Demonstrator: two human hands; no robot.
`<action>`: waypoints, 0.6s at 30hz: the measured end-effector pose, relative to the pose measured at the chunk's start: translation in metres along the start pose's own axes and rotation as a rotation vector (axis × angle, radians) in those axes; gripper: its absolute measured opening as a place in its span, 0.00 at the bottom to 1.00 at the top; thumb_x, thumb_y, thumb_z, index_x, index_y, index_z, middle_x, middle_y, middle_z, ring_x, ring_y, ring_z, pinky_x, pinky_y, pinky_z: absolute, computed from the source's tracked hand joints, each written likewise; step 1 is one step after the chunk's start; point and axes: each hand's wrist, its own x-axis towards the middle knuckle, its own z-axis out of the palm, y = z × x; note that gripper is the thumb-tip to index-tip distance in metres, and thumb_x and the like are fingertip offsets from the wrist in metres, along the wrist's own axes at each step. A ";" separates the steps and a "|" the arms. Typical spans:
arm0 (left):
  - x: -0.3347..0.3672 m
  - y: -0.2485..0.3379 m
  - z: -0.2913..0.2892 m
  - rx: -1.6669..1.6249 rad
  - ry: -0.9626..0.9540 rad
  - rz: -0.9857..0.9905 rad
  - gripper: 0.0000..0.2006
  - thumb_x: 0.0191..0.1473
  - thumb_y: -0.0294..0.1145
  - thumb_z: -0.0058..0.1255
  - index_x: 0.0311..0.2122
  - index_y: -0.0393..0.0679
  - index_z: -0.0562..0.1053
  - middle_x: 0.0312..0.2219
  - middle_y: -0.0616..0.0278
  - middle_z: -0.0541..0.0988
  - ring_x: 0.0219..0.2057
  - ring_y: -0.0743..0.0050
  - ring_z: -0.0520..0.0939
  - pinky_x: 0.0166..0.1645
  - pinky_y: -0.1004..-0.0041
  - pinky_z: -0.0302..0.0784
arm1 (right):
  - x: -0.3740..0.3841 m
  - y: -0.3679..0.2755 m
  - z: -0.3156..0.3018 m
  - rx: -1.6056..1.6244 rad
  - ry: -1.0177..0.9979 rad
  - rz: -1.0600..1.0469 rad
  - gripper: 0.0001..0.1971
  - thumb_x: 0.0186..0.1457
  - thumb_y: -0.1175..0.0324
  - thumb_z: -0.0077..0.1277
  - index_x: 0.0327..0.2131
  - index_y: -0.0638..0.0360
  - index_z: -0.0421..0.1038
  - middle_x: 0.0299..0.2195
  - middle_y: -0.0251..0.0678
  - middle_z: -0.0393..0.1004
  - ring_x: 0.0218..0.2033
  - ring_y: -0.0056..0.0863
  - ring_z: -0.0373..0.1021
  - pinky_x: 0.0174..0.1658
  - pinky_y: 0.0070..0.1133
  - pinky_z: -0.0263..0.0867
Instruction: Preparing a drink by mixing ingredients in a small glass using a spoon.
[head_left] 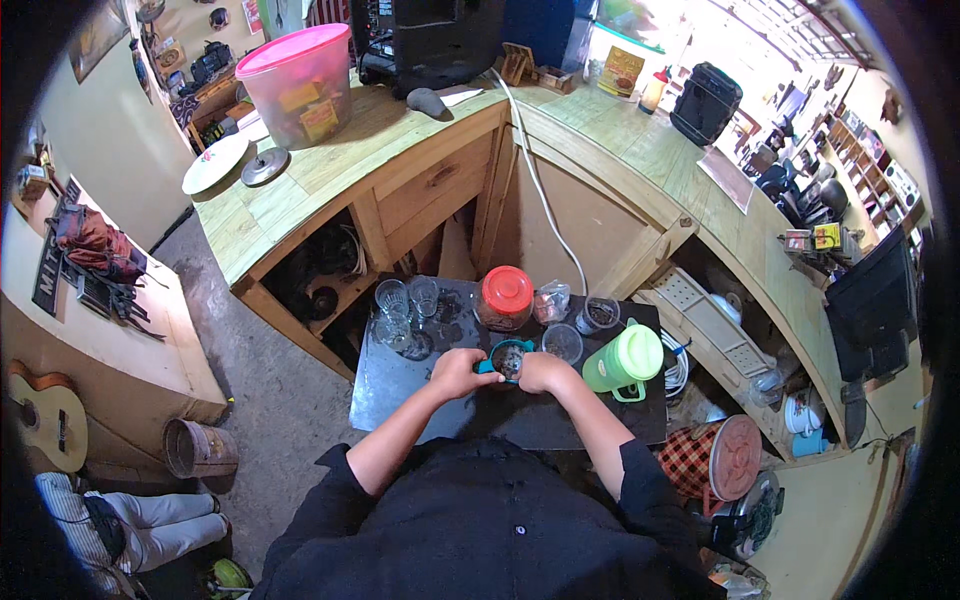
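Head-worn fisheye, facing down — low table [390, 392] near

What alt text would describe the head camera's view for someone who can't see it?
A person's left hand grips a small teal vessel, with the right hand at its rim, over a low dark table. Clear glasses, a red-lidded jar and a light-green jug are nearby.

Right hand [543, 372] hides part of teal cup [512, 342]; contents [508, 361] too small to tell

I note smooth plastic on the teal cup [511, 343], clear glossy tumblers [393, 297], satin plastic jug [610, 362], glossy red plastic lid [508, 288], semi-gloss dark tabletop [385, 410], wood-grain countertop [300, 195], rough floor [280, 350], matt cloth shirt [480, 530].
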 end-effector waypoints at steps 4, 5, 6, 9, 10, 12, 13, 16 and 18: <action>-0.002 -0.006 0.013 -0.048 0.019 0.026 0.23 0.37 0.54 0.61 0.26 0.41 0.75 0.20 0.51 0.75 0.25 0.51 0.77 0.30 0.60 0.70 | 0.010 0.020 0.003 0.085 -0.028 -0.106 0.19 0.42 0.75 0.43 0.39 0.53 0.76 0.34 0.46 0.77 0.36 0.38 0.74 0.41 0.29 0.67; -0.001 -0.009 0.017 -0.072 0.058 0.075 0.24 0.38 0.54 0.60 0.26 0.40 0.74 0.18 0.51 0.74 0.22 0.51 0.76 0.28 0.60 0.68 | 0.012 0.033 0.000 0.146 -0.077 -0.161 0.21 0.41 0.76 0.41 0.41 0.51 0.76 0.29 0.43 0.77 0.30 0.34 0.73 0.35 0.27 0.67; -0.002 -0.013 0.018 -0.070 0.059 0.072 0.24 0.38 0.54 0.60 0.26 0.40 0.74 0.18 0.51 0.74 0.22 0.51 0.76 0.28 0.60 0.68 | 0.015 0.039 -0.006 0.206 -0.128 -0.223 0.24 0.40 0.77 0.40 0.43 0.50 0.75 0.25 0.40 0.77 0.24 0.30 0.72 0.30 0.25 0.67; -0.002 -0.022 0.018 0.014 0.035 0.069 0.24 0.39 0.55 0.59 0.26 0.40 0.74 0.19 0.50 0.75 0.25 0.49 0.77 0.29 0.59 0.69 | 0.006 0.035 -0.019 0.378 -0.242 -0.106 0.28 0.39 0.78 0.37 0.46 0.46 0.74 0.15 0.31 0.67 0.12 0.19 0.58 0.15 0.19 0.55; 0.000 -0.020 0.017 0.028 0.019 0.046 0.24 0.40 0.56 0.58 0.27 0.41 0.74 0.20 0.49 0.75 0.25 0.48 0.77 0.29 0.59 0.69 | 0.008 0.042 -0.014 0.468 -0.236 -0.089 0.29 0.39 0.78 0.37 0.46 0.45 0.74 0.13 0.28 0.63 0.09 0.16 0.54 0.12 0.18 0.50; 0.001 -0.019 0.017 0.041 0.002 0.023 0.24 0.40 0.56 0.57 0.28 0.41 0.74 0.20 0.49 0.75 0.26 0.47 0.77 0.30 0.58 0.70 | 0.015 0.048 -0.001 0.354 -0.152 -0.142 0.27 0.39 0.77 0.39 0.45 0.46 0.74 0.19 0.36 0.72 0.16 0.25 0.67 0.20 0.23 0.63; 0.002 -0.018 0.019 0.048 -0.019 0.033 0.24 0.40 0.56 0.57 0.28 0.41 0.74 0.21 0.49 0.76 0.26 0.47 0.77 0.30 0.58 0.70 | 0.018 0.047 0.011 0.266 -0.041 -0.136 0.25 0.39 0.75 0.40 0.45 0.47 0.74 0.25 0.40 0.75 0.24 0.31 0.70 0.28 0.26 0.66; 0.002 -0.022 0.019 0.070 -0.040 0.042 0.24 0.40 0.57 0.57 0.29 0.42 0.74 0.22 0.49 0.76 0.27 0.47 0.77 0.31 0.58 0.70 | 0.026 0.023 0.024 0.144 0.019 -0.023 0.21 0.41 0.72 0.44 0.42 0.48 0.75 0.40 0.47 0.74 0.42 0.42 0.71 0.47 0.30 0.65; 0.004 -0.020 0.018 0.084 -0.052 0.059 0.24 0.40 0.57 0.57 0.30 0.43 0.74 0.22 0.49 0.76 0.27 0.48 0.78 0.31 0.58 0.70 | 0.031 0.021 0.038 0.141 -0.006 -0.069 0.21 0.41 0.71 0.44 0.43 0.48 0.75 0.40 0.47 0.74 0.42 0.42 0.71 0.47 0.30 0.65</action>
